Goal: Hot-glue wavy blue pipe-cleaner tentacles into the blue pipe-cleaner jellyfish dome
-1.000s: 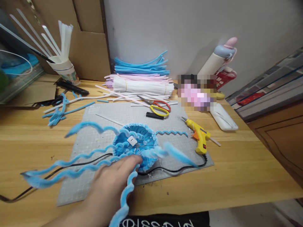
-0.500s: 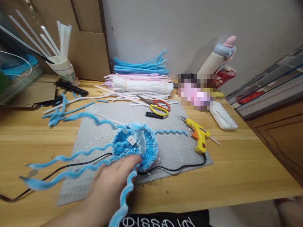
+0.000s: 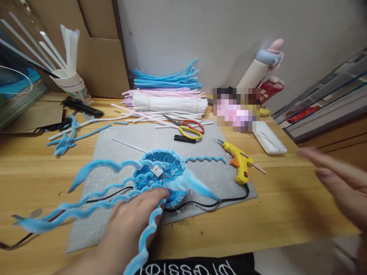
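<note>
My left hand [image 3: 129, 225] grips the near rim of a round blue pipe-cleaner dome [image 3: 159, 173] on the grey cutting mat [image 3: 120, 152]. Several wavy blue pipe-cleaner strands [image 3: 86, 198] trail from the dome to the left and toward me. One strand [image 3: 197, 185] flops to the right, blurred. A small white tag sits inside the dome. My right hand [image 3: 341, 183] hovers at the right edge, fingers stretched out and empty, blurred by motion. A loose wavy blue strand [image 3: 205, 159] lies on the mat beside the dome.
A yellow glue gun [image 3: 239, 164] with a black cord lies right of the dome. Scissors [image 3: 190, 129] and bundles of white, pink and blue pipe cleaners [image 3: 169, 97] lie behind the mat. A cup of glue sticks [image 3: 71, 82] stands at back left, before cardboard.
My right hand has come into view at the right edge. One loose strand on the dome has swung from upright over to the right. The view shifted slightly.
</note>
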Available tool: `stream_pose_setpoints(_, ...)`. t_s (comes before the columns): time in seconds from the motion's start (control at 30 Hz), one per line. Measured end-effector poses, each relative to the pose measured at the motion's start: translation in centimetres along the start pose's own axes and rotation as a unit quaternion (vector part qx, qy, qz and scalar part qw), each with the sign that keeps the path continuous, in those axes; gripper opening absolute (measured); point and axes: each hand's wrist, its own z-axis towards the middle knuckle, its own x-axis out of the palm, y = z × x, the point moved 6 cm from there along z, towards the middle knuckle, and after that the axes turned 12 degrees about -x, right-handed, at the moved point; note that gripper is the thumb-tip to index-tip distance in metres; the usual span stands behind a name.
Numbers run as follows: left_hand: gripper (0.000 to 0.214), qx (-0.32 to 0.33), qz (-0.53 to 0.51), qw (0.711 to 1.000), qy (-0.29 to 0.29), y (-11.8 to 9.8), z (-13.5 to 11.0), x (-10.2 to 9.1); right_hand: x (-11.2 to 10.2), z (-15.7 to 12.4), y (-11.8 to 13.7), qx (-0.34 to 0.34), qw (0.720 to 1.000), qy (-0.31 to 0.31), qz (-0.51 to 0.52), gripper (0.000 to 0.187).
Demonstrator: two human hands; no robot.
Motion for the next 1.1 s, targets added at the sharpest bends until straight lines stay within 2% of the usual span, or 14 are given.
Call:
stream_pose_setpoints(0.03, 0.042, -0.003, 0.001, 1.0, 0.006, 0.0, 0.0, 0.0, 1.8, 1.2, 2.2, 0.009, 0.995, 0.024, 0.097, 0.036)
stream_pose_setpoints(0.07, 0.042, -0.009, -0.003, 1.0, 0.013, 0.0, 0.0, 0.0, 3.4, 2.0, 4.6, 0.03, 0.974, 0.015, 0.224, 0.044)
stream_pose_setpoints(0.13, 0.04, -0.023, -0.015, 0.999, 0.024, 0.0, 0.1, -0.1, 7.1, 3.2, 10.5, 0.013, 0.891, 0.095, 0.443, 0.061)
stream_pose_setpoints(0.17, 0.04, -0.025, -0.021, 0.999, 0.025, -0.1, 0.1, -0.1, 8.8, 3.3, 12.9, 0.037, 0.844, 0.145, 0.514, 0.064)
stream_pose_setpoints(0.23, 0.039, -0.027, -0.027, 0.999, 0.021, -0.2, 0.1, -0.2, 11.4, 3.3, 16.4, 0.104, 0.775, 0.21, 0.587, 0.071)
stream_pose_setpoints(0.27, 0.038, -0.027, -0.026, 0.999, 0.017, -0.3, 0.1, -0.2, 12.4, 3.3, 17.7, 0.131, 0.754, 0.239, 0.598, 0.074)
stream_pose_setpoints(0.33, 0.035, -0.029, -0.02, 0.999, 0.012, -0.4, 0.2, -0.3, 13.9, 3.4, 19.4, 0.155, 0.738, 0.28, 0.595, 0.076)
stream_pose_setpoints(0.47, 0.03, -0.044, -0.005, 0.999, 0.018, -0.5, 0.3, -0.3, 15.5, 3.5, 21.6, 0.123, 0.731, 0.328, 0.585, 0.078)
stream_pose_setpoints(0.6, 0.024, -0.046, -0.003, 0.999, -0.009, -0.3, 0.4, -0.6, 16.2, 3.4, 22.8, 0.151, 0.664, 0.313, 0.663, 0.075)
stream_pose_setpoints(0.7, 0.023, -0.04, -0.017, 0.998, -0.035, -0.3, 0.5, -1.0, 16.5, 3.3, 22.6, 0.202, 0.614, 0.28, 0.71, 0.071)
stream_pose_setpoints(0.77, 0.027, -0.05, -0.045, 0.996, -0.053, -0.4, 0.6, -1.3, 16.7, 3.3, 22.3, 0.224, 0.591, 0.268, 0.727, 0.065)
stream_pose_setpoints(0.87, 0.033, -0.092, -0.089, 0.989, -0.07, -0.3, 0.6, -2.0, 17.0, 3.3, 21.8, 0.238, 0.576, 0.266, 0.736, 0.053)
stream_pose_setpoints(0.97, 0.039, -0.105, -0.091, 0.988, -0.069, 0.1, 0.1, -2.3, 17.1, 3.1, 21.4, 0.248, 0.568, 0.269, 0.737, 0.044)
stream_pose_setpoints(1.1, 0.031, -0.11, -0.054, 0.988, -0.096, 1.8, -1.8, -2.9, 17.1, 2.9, 21.2, 0.252, 0.55, 0.27, 0.749, 0.042)
